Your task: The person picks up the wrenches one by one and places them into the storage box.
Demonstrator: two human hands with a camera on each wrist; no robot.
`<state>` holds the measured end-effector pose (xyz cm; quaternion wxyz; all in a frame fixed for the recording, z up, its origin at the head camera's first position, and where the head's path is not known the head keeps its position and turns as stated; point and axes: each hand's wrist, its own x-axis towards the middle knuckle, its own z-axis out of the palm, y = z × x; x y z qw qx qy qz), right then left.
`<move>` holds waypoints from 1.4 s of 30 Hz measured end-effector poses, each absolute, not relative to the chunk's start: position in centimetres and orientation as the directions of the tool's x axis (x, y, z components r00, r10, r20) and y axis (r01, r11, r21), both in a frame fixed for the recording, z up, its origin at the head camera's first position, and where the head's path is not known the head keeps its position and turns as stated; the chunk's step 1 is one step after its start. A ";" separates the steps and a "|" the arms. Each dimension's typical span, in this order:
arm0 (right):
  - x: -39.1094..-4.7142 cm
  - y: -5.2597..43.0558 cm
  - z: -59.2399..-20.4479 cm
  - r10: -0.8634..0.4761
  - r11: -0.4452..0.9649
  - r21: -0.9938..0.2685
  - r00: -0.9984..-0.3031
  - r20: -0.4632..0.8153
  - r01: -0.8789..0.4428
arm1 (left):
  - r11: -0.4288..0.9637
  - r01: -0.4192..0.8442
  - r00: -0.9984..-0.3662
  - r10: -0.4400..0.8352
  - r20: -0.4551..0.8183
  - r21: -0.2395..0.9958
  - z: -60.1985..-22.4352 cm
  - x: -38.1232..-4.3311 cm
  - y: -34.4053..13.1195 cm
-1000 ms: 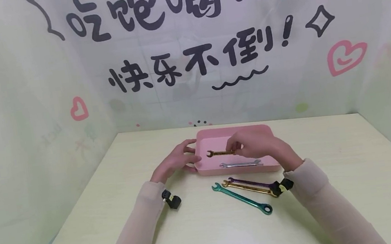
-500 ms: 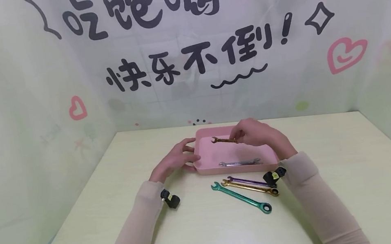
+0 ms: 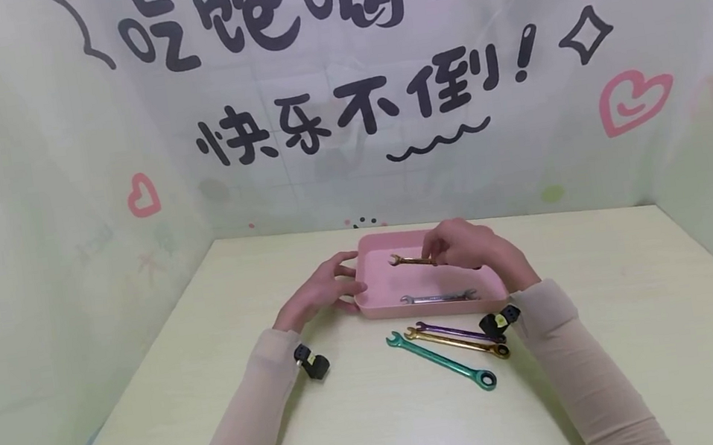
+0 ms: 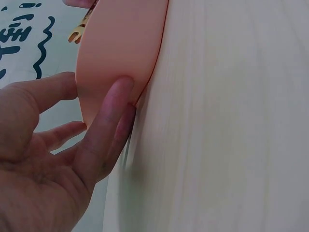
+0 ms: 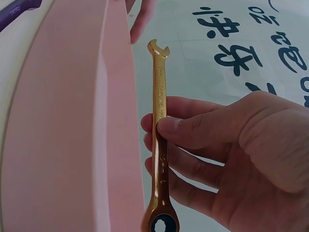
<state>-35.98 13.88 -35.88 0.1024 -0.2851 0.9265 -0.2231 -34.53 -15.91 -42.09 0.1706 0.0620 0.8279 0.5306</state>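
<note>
My right hand (image 3: 468, 247) pinches a slim gold wrench (image 5: 160, 140), open-jawed end outward, above the pink tray (image 3: 380, 302); left hand (image 3: 321, 289) fingers (image 4: 112, 108), spread, touch its side.

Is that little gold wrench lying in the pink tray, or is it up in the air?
In the air. The right hand pinches the gold wrench above the pink tray; only the silver wrench lies inside.

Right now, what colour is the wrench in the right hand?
Gold. The wrench shows best in the right wrist view.
</note>
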 end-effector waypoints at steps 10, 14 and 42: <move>-36.0 13.4 -36.5 -0.536 0.802 -0.396 -0.832 -0.144 -0.448 | 0.427 -0.088 -0.933 0.281 -0.224 0.900 -42.2 -34.6 -16.0; -36.1 13.3 -36.8 -0.534 0.803 -0.406 -0.830 -0.164 -0.436 | 0.428 -0.092 -0.934 0.276 -0.227 0.899 -42.1 -34.6 -16.0; -36.5 13.1 -38.9 -0.562 0.766 -0.507 -0.795 -0.229 -0.396 | 0.431 -0.087 -0.935 0.277 -0.223 0.898 -42.4 -34.8 -16.2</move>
